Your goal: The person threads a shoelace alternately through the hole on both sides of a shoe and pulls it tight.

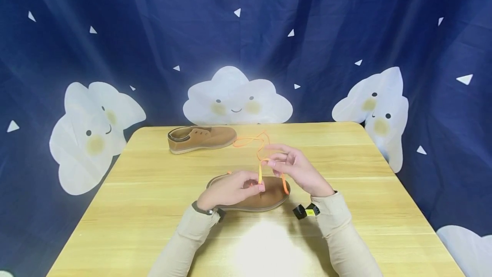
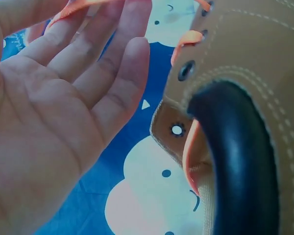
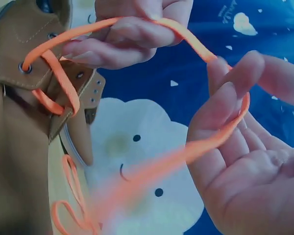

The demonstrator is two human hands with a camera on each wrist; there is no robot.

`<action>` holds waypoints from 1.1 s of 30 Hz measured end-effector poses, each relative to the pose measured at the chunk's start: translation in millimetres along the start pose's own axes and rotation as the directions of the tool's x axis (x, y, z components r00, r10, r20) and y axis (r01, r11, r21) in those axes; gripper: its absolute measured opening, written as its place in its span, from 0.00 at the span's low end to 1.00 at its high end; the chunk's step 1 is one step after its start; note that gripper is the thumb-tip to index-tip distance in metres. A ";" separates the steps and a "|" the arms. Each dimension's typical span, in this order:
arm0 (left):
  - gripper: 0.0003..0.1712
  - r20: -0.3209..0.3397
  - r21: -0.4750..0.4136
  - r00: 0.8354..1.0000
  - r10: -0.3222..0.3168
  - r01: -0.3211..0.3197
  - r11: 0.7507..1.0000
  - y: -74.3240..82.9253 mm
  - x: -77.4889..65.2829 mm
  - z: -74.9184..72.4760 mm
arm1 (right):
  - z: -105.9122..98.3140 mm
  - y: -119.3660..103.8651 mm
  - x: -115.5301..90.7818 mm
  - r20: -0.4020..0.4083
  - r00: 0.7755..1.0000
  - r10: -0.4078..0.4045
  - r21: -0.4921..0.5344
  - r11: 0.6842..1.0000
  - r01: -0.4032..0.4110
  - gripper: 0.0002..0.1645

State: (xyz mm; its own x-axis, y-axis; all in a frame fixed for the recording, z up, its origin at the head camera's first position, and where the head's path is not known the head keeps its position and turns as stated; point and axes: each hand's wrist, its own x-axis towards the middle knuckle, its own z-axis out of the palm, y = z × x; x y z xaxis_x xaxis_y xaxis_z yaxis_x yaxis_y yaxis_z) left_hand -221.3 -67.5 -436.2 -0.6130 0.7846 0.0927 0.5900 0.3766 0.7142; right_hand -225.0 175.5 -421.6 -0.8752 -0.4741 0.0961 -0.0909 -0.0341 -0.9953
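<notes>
Desk: Handling, biggest first?

Me: On the table [image 1: 146, 200], the shoe [image 1: 270, 195], under the hands, toe to the right in the head view. I judge it light, firm in the sole, some give in the upper, hardly fragile. I'd steady it round the heel or side, clear of the holes.

Desk: Fingers?

Me: Left hand [image 1: 232, 188]: thumb and a finger nip the lace [image 3: 210, 143], the others loosely extended. Right hand [image 1: 296, 168]: thumb and finger closed on it farther along, the rest part-spread, lace running across them.

Desk: And the lace?

Me: Soft, limp, next to weightless, I'd guess; apt to twist or slip. I'd pinch it flat, close to its hole if it wants tension.

Desk: Looks?

Me: Shoe brown, pale stitching, black collar [image 2: 240, 156]. Other shoe [image 1: 219, 138] brown too, near the far edge. Lace bright orange, its trailing part blurred in the right wrist view. Orange loops [image 1: 247, 139] lie beyond; can't tell whether they're the same lace. Holes dark-rimmed; the hole [image 2: 186, 71] by the collar looks bare.
</notes>
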 end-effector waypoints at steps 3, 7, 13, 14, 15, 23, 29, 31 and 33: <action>0.15 -0.008 -0.080 1.000 -0.009 0.008 0.997 0.7 -0.5 0.3 | -1.2 1.6 1.6 -0.035 0.999 -0.008 0.013 1.000 0.008 0.30; 0.19 -0.015 -0.146 1.000 0.020 -0.022 0.989 3.6 -0.2 -1.5 | -0.7 5.6 4.6 -0.115 0.993 -0.006 -0.069 0.998 -0.002 0.26; 0.17 -0.014 -0.204 1.000 0.025 -0.027 0.979 6.2 0.0 -2.2 | 4.4 15.0 10.0 -0.206 0.978 -0.031 -0.256 0.966 -0.024 0.20; 0.17 -0.016 -0.214 1.000 0.023 -0.025 0.977 6.0 0.3 -1.9 | 5.4 16.0 10.8 -0.214 0.976 -0.040 -0.287 0.958 -0.024 0.19; 0.16 -0.019 -0.223 1.000 0.017 -0.020 0.975 6.5 0.4 -2.0 | 6.4 16.6 11.4 -0.220 0.974 -0.053 -0.320 0.947 -0.021 0.19; 0.15 -0.075 -0.276 0.997 -0.031 0.009 0.961 8.3 2.8 -3.7 | 13.3 9.0 8.0 -0.234 0.954 -0.186 -0.481 0.875 0.053 0.12; 0.16 -0.138 -0.322 0.989 -0.058 0.010 0.947 9.0 3.2 -3.6 | 17.1 0.8 1.9 -0.176 0.920 -0.349 -0.585 0.789 0.187 0.11; 0.15 -0.154 -0.340 0.986 -0.061 0.005 0.941 9.4 2.5 -3.7 | 17.9 -0.8 1.0 -0.120 0.917 -0.380 -0.612 0.756 0.233 0.12; 0.14 -0.168 -0.353 0.984 -0.061 -0.003 0.936 10.1 1.9 -3.9 | 18.6 -1.0 1.0 -0.057 0.916 -0.397 -0.633 0.724 0.274 0.13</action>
State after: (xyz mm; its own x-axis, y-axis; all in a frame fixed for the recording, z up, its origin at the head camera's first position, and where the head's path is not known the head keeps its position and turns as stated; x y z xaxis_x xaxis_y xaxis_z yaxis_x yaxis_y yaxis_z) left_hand -218.5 -64.1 -426.1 -0.7271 0.6666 0.1643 0.3679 0.1764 0.9130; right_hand -217.0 158.7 -420.8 -0.7926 -0.3704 0.4844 -0.6069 0.4023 -0.6855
